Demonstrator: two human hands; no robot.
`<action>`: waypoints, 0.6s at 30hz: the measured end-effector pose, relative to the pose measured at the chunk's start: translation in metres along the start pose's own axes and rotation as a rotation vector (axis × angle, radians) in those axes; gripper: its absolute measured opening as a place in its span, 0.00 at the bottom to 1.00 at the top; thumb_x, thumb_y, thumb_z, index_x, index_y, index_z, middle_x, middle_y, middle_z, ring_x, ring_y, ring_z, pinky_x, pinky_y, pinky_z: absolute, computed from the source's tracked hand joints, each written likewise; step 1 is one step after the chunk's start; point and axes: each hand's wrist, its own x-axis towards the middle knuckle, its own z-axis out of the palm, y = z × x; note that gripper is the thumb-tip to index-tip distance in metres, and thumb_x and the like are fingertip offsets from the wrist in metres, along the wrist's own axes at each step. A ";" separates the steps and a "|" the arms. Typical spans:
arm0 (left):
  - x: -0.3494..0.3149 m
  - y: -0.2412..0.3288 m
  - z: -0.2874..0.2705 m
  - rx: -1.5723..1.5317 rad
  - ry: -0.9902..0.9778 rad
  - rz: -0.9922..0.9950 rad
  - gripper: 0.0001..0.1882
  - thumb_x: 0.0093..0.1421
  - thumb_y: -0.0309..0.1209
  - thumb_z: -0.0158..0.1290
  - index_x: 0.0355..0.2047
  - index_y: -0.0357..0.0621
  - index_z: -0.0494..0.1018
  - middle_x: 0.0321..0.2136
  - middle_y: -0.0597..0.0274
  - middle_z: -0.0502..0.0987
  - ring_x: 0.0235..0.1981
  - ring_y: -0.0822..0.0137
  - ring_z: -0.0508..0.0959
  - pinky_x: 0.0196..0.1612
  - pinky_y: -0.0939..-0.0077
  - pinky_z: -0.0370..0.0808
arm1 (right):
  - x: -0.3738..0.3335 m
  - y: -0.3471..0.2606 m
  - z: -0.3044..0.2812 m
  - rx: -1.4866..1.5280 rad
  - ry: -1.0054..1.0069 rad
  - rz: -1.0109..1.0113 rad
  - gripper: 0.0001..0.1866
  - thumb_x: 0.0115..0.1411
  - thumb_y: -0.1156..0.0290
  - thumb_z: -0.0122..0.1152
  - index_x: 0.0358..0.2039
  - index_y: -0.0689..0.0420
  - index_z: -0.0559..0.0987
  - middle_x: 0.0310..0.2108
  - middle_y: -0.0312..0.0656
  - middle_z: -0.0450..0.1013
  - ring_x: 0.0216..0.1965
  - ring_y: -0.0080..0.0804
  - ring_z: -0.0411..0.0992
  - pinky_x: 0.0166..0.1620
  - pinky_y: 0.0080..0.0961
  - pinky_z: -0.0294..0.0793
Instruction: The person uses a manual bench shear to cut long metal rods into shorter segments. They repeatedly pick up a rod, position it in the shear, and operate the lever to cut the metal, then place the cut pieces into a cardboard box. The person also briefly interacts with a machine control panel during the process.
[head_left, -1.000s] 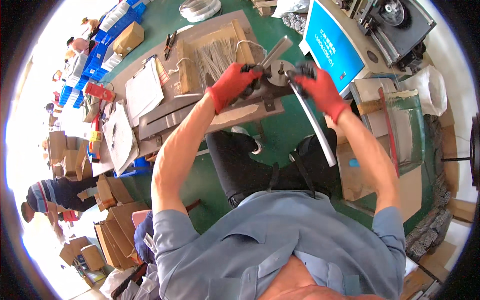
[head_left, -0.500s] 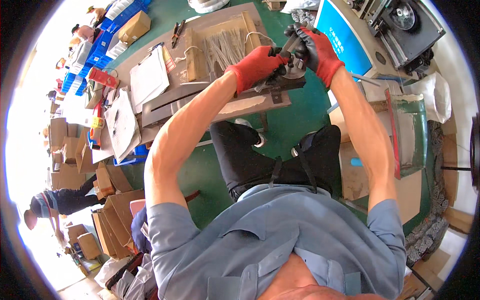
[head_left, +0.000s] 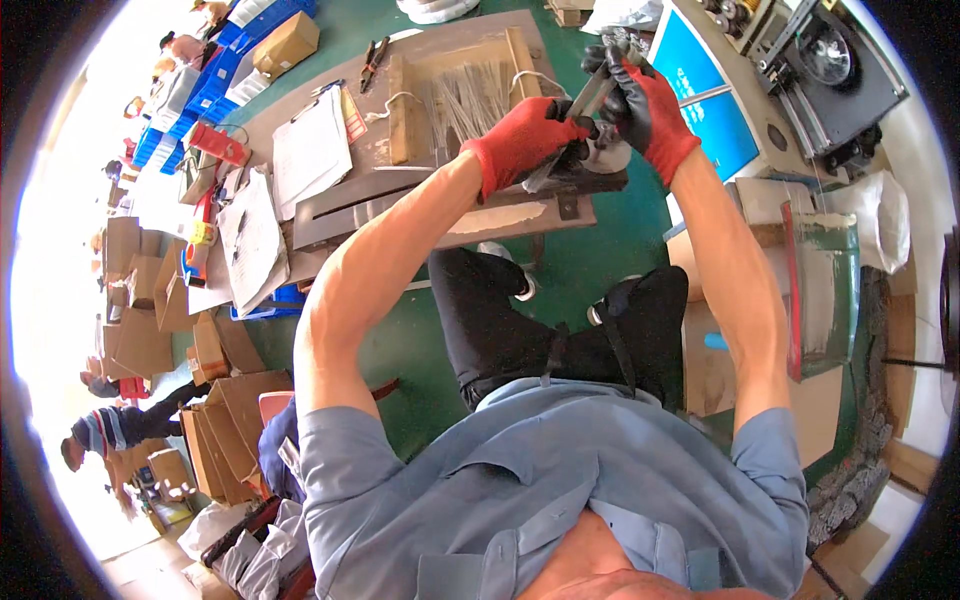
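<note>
Both my hands wear red gloves with black palms and fingers, raised over the right end of the worktable (head_left: 375,165). A flat, narrow grey strip (head_left: 590,97), apparently metal, is held slanting between them. My left hand (head_left: 530,140) is closed round its lower end, and my right hand (head_left: 648,110) grips farther up, its fingers bent over the strip. The black fingers partly hide the piece. Just below them a round metallic part (head_left: 610,157) sits at the table's corner. Left of my hands lies a wooden tray (head_left: 400,120) with many thin grey rods (head_left: 468,95).
Pliers (head_left: 374,62) and a clipboard with paper (head_left: 312,150) lie on the table. On the right stand a blue panel (head_left: 705,90), a machine (head_left: 835,70) and a glass-like box (head_left: 825,290). Cardboard boxes (head_left: 235,435) and a bending co-worker (head_left: 115,430) are at the left.
The table and surroundings have shifted slightly right and down in view. Both hands still hold the strip, and its slanting length shows more clearly between them.
</note>
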 end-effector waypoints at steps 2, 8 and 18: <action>0.000 -0.015 -0.024 0.132 0.023 0.043 0.15 0.60 0.36 0.55 0.42 0.40 0.77 0.30 0.61 0.80 0.31 0.71 0.77 0.37 0.74 0.74 | -0.007 0.000 0.001 -0.036 0.042 0.069 0.12 0.60 0.57 0.60 0.38 0.49 0.75 0.27 0.31 0.71 0.25 0.21 0.70 0.25 0.23 0.67; -0.025 -0.049 -0.162 1.455 0.407 0.472 0.29 0.50 0.30 0.56 0.55 0.63 0.70 0.43 0.62 0.74 0.45 0.56 0.75 0.53 0.61 0.69 | -0.033 0.024 -0.024 -1.283 0.087 -0.509 0.31 0.54 0.62 0.64 0.57 0.53 0.67 0.46 0.46 0.71 0.47 0.42 0.70 0.47 0.38 0.71; 0.014 -0.117 -0.234 1.705 -0.028 0.738 0.16 0.48 0.28 0.52 0.37 0.64 0.76 0.32 0.66 0.73 0.42 0.61 0.74 0.60 0.55 0.64 | -0.037 0.056 -0.025 -1.533 0.044 -0.606 0.40 0.44 0.72 0.68 0.60 0.51 0.64 0.59 0.47 0.61 0.59 0.51 0.59 0.61 0.43 0.60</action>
